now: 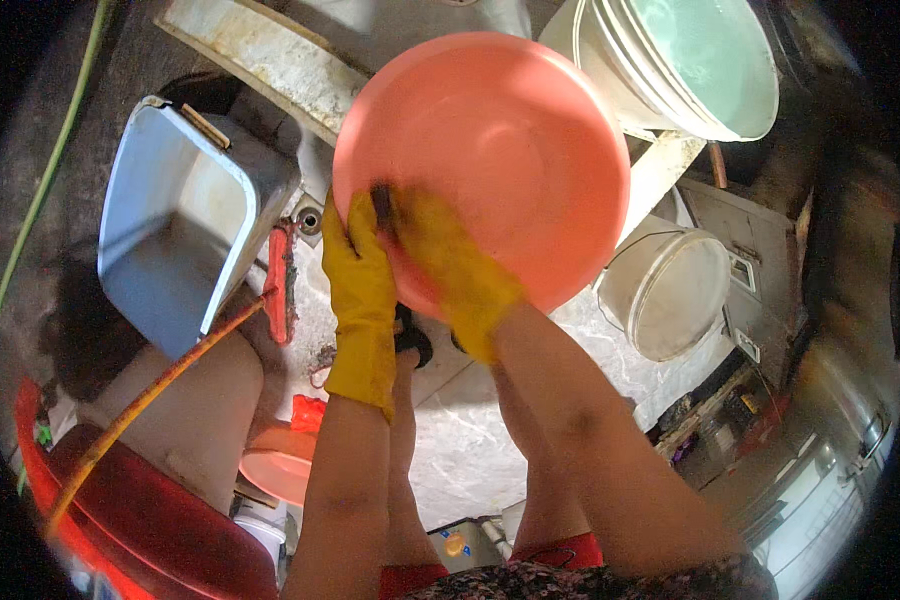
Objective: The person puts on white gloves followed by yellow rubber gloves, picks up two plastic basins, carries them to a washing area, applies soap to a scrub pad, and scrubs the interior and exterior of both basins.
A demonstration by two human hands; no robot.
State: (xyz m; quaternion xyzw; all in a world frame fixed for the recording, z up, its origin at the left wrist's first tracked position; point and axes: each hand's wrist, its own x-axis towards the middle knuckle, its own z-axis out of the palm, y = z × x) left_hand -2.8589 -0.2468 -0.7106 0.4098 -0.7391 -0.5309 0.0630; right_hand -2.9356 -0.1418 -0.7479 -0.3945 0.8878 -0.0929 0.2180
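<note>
A large coral-pink basin [530, 190] is in front of me, tilted so that its broad round face shows. My left hand [358, 275], in a yellow rubber glove, grips the basin's left edge. My right hand [450, 260], gloved the same way, lies over the basin's lower left part and is smeared by motion. At its fingertips, close to the left hand, is a small dark pad [382, 207]. The right fingers seem curled around this pad, whose exact kind is blurred.
A blue tub [232, 165] lies tipped at left, near a red-handled tool [279, 285]. White buckets [620, 70] with greenish water stand at upper right. A lidded white bucket [676, 295] is at right. A red tub [140, 500] and an orange-yellow pole [155, 390] occupy the lower left.
</note>
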